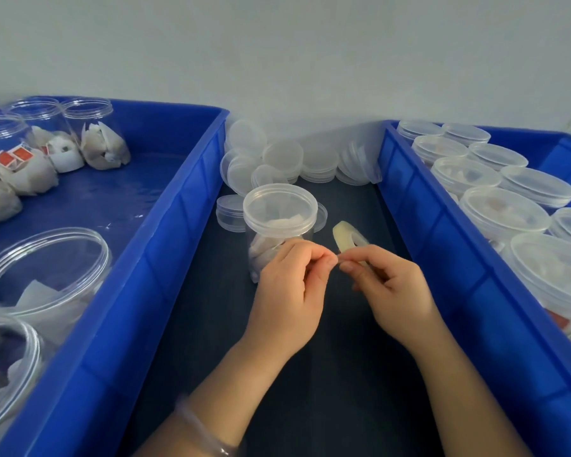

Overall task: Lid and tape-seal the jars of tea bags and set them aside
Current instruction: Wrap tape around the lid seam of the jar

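**Tape end being pinched beside a lidded jar**

Hands are meeting over the dark desk (310, 374), just on the near side of a lidded jar (279, 222) of tea bags. The jar is standing upright in the aisle between two blue bins.

The right hand (393, 288) is holding a roll of clear tape (343, 237). Its grip is curling round the near part of the roll, with thumb and forefinger closed on it. The roll is tilting up just right of the jar and is not touching it.

The left hand (290, 288) is pinching at the roll's loose end. Its grip is closed tight, thumb and forefinger tip to tip against the right hand's fingertips. How much tape is coming free is too small to tell. This hand's knuckles are covering the near lower part of the jar, and a pale bracelet (205, 433) is sitting on its wrist.

Loose lids (277, 159) are lying heaped at the far end of the aisle, against the wall. Open jars (43, 268) holding tea bags are standing in the left bin (165, 245). Capped jars (501, 216) are filling the right bin (442, 258).
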`<control>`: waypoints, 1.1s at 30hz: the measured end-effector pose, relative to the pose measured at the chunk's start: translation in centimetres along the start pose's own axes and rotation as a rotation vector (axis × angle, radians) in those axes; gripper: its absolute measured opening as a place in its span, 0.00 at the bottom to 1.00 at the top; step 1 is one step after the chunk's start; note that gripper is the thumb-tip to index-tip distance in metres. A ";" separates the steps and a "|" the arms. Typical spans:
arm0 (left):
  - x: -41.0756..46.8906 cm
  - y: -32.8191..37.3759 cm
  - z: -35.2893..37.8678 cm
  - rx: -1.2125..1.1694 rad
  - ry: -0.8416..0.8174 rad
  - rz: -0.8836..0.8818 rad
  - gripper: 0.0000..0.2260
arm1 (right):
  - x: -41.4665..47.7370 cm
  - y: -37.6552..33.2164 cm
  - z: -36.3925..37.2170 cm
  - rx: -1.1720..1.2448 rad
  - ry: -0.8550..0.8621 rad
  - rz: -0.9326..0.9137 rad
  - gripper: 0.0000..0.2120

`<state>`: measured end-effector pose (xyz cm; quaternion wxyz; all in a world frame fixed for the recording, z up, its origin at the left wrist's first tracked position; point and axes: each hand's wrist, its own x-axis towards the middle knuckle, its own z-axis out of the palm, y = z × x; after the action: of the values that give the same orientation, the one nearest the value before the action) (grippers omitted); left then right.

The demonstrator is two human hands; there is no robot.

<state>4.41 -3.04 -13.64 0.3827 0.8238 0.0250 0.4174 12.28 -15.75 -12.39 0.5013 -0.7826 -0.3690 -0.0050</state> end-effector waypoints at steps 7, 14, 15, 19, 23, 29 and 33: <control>1.3 -2.1 -1.9 0.217 0.287 0.088 0.22 | 2.7 -1.5 -1.5 -0.248 -0.078 0.016 0.05; 2.0 -4.3 -2.8 -0.105 0.020 -0.151 0.30 | 5.8 -4.0 -2.0 -0.359 -0.260 -0.012 0.05; 1.9 -4.3 -2.9 -0.196 0.023 -0.159 0.29 | 5.8 -4.2 -1.9 -0.343 -0.285 -0.011 0.04; 1.8 -4.2 -3.5 -0.460 -0.015 -0.177 0.27 | 5.5 -5.0 -2.0 -0.339 -0.325 -0.014 0.07; 1.8 -3.7 -3.2 -0.345 -0.012 -0.195 0.35 | 5.6 -5.4 -2.0 -0.353 -0.341 -0.006 0.09; 1.7 -3.1 -2.8 -0.236 0.077 -0.239 0.38 | 5.7 -5.3 -1.4 -0.373 -0.350 0.009 0.08; 1.7 -3.2 -2.9 -0.191 0.111 -0.217 0.39 | 5.8 -5.2 -0.9 -0.374 -0.348 -0.004 0.08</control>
<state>4.34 1.60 -13.49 0.5001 0.7518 0.0953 0.4190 13.74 -11.96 -5.71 0.2770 -0.8500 -0.4440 0.0606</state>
